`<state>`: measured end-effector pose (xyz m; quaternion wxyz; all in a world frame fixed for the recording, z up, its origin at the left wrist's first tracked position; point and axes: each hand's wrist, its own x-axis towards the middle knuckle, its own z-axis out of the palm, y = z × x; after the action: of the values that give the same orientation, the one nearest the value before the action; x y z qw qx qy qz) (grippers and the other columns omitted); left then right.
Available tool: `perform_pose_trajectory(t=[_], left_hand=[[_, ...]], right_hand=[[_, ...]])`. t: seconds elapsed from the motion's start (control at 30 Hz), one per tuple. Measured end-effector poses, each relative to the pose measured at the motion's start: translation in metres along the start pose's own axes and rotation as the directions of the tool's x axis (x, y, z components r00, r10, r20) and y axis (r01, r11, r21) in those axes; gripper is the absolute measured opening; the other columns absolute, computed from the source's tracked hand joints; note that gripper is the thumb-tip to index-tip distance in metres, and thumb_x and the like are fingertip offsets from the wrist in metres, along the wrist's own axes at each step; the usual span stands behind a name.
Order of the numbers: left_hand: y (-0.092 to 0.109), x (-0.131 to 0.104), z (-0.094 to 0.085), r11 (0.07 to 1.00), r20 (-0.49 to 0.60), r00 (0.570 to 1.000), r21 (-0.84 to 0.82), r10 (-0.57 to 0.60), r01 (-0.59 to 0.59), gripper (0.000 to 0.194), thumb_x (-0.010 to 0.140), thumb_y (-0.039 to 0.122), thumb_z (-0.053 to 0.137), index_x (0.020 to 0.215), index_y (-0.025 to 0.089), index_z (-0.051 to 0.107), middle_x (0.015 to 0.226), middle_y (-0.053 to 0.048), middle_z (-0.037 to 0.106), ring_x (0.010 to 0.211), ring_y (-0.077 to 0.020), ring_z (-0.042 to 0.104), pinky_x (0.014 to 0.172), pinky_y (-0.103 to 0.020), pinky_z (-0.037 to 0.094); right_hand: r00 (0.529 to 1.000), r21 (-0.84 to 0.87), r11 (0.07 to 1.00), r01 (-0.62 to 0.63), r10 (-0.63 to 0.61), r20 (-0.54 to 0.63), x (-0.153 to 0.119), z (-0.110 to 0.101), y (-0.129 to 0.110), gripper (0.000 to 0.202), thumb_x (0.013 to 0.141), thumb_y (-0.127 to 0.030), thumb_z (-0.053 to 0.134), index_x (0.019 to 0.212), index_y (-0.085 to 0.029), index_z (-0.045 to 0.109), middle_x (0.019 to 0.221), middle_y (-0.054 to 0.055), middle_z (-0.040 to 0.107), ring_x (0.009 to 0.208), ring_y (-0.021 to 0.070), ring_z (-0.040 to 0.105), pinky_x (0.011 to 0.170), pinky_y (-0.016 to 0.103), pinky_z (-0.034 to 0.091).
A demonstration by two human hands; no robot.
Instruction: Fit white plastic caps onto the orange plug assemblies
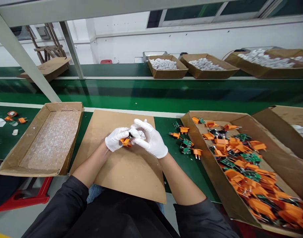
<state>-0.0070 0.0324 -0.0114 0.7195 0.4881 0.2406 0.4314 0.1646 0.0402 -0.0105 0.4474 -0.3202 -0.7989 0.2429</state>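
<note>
Both hands wear white gloves and meet above a brown cardboard sheet (131, 175). My left hand (116, 138) is closed round an orange plug piece (126, 142), with something dark beside it. Against that piece is my right hand (151, 137), its thumb and fingers curved round a small white part (139, 134). The white part touches the orange piece; its exact shape is partly hidden by the gloves.
An open box of orange plugs and green circuit boards (209, 178) stands at the right, with loose plugs (184, 130) beside it. A shallow carton (78, 112) lies left. Across the green belt (111, 96) are boxes of white parts (168, 74).
</note>
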Motion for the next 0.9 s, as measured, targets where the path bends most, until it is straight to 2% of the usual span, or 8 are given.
perform_pose_trajectory(t=[0.1, 0.3, 0.4, 0.5, 0.6, 0.73, 0.9], left_hand=[[0.000, 0.000, 0.001, 0.998, 0.058, 0.997, 0.054, -0.043, 0.040, 0.057, 0.060, 0.069, 0.073, 0.060, 0.012, 0.066, 0.056, -0.005, 0.059, 0.056, -0.0143, 0.056, 0.057, -0.028, 0.043], [-0.005, -0.001, 0.000, 0.993, -0.026, 0.997, 0.095, -0.072, 0.074, 0.052, 0.059, 0.065, 0.076, 0.061, 0.013, 0.066, 0.058, -0.004, 0.062, 0.059, -0.0134, 0.057, 0.060, -0.027, 0.044], [-0.006, -0.001, -0.001, 0.993, -0.067, 0.996, 0.099, -0.055, 0.061, 0.048, 0.061, 0.060, 0.077, 0.063, 0.014, 0.067, 0.060, -0.003, 0.062, 0.060, -0.0124, 0.057, 0.061, -0.026, 0.044], [-0.003, -0.003, 0.001, 0.996, -0.117, 0.993, 0.078, -0.021, 0.030, 0.047, 0.060, 0.058, 0.079, 0.070, 0.013, 0.069, 0.063, -0.002, 0.063, 0.061, -0.0119, 0.057, 0.062, -0.026, 0.044], [0.004, -0.004, 0.006, 0.992, -0.181, 0.983, 0.120, -0.012, 0.034, 0.049, 0.058, 0.055, 0.081, 0.076, 0.011, 0.070, 0.065, -0.002, 0.063, 0.061, -0.0114, 0.055, 0.061, -0.027, 0.043], [0.011, -0.006, 0.011, 0.983, -0.263, 0.965, 0.178, -0.004, 0.053, 0.047, 0.056, 0.048, 0.084, 0.081, 0.011, 0.071, 0.061, 0.000, 0.060, 0.056, -0.0095, 0.051, 0.058, -0.026, 0.043], [0.016, -0.007, 0.007, 0.987, -0.193, 0.980, 0.137, -0.055, 0.082, 0.049, 0.070, 0.057, 0.072, 0.092, 0.013, 0.073, 0.063, -0.003, 0.064, 0.056, -0.0124, 0.056, 0.059, -0.028, 0.046]], right_hand=[[0.996, -0.004, 0.997, 0.079, -0.079, 0.040, 0.000, -0.006, 0.003, 0.032, 0.089, -0.044, 0.055, 0.116, -0.031, 0.066, 0.103, 0.006, 0.069, 0.095, 0.0235, 0.066, 0.094, 0.050, 0.049], [0.992, -0.125, 0.984, 0.124, -0.123, 0.019, 0.001, -0.007, 0.004, 0.025, 0.089, -0.044, 0.056, 0.100, -0.030, 0.074, 0.092, 0.005, 0.070, 0.084, 0.0213, 0.066, 0.090, 0.046, 0.053], [0.987, -0.142, 0.977, 0.158, -0.155, 0.036, 0.001, -0.007, 0.005, 0.030, 0.091, -0.047, 0.052, 0.104, -0.031, 0.073, 0.095, 0.006, 0.071, 0.087, 0.0227, 0.067, 0.087, 0.045, 0.055], [0.982, -0.052, 0.980, 0.191, -0.190, 0.019, 0.002, -0.009, 0.004, 0.038, 0.094, -0.050, 0.043, 0.113, -0.031, 0.070, 0.105, 0.008, 0.070, 0.095, 0.0246, 0.067, 0.088, 0.049, 0.054], [0.990, 0.023, 0.990, 0.142, -0.142, 0.011, 0.002, -0.011, 0.002, 0.033, 0.096, -0.044, 0.043, 0.110, -0.033, 0.071, 0.107, 0.006, 0.070, 0.097, 0.0232, 0.068, 0.091, 0.051, 0.053], [0.996, 0.004, 0.996, 0.092, -0.092, -0.023, 0.002, -0.011, 0.000, 0.022, 0.092, -0.038, 0.055, 0.103, -0.033, 0.074, 0.108, 0.005, 0.071, 0.097, 0.0218, 0.069, 0.091, 0.047, 0.055], [0.997, -0.018, 0.999, 0.044, -0.045, -0.066, 0.000, -0.008, 0.001, 0.024, 0.093, -0.034, 0.053, 0.106, -0.031, 0.073, 0.112, 0.005, 0.071, 0.098, 0.0209, 0.069, 0.089, 0.042, 0.058]])
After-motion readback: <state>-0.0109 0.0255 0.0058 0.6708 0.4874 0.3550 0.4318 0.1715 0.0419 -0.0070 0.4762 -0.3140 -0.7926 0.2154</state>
